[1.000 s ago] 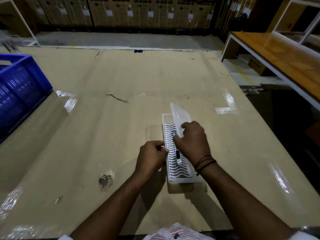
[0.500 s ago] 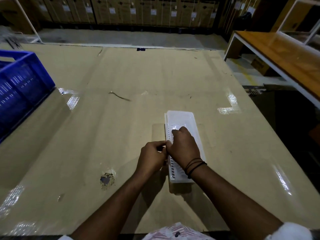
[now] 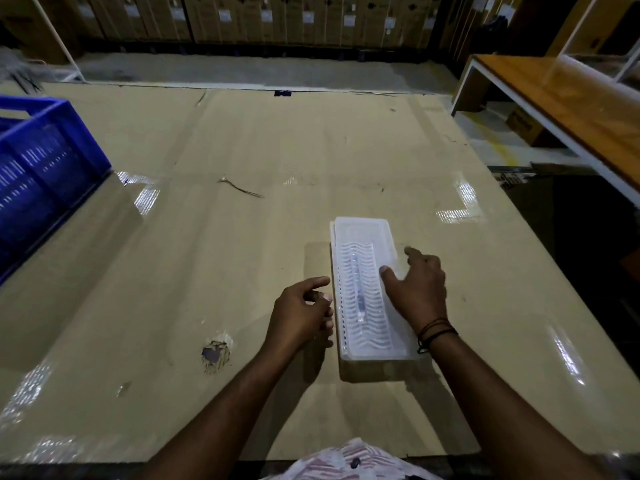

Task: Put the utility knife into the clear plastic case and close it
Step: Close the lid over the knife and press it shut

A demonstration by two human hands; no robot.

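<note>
You face a cardboard-covered worktop (image 3: pixel 242 150) in dim light. Stacked boxes (image 3: pixel 242 15) line your far wall; a wooden bench (image 3: pixel 561 95) stands right.

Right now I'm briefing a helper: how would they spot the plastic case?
On the big cardboard-covered table, look near the front edge, between the left hand and right hand. The plastic case is the only clear, long box, lid down.

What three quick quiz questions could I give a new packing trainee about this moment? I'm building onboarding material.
1. True or false: the clear plastic case lies with its lid down.
2. What shows through the lid? a) scissors b) utility knife c) nothing
3. Which of the hands rests a thumb on the lid?

Key: 1 true; 2 b; 3 the right hand; the left hand sits curled beside the case's left edge.
</note>
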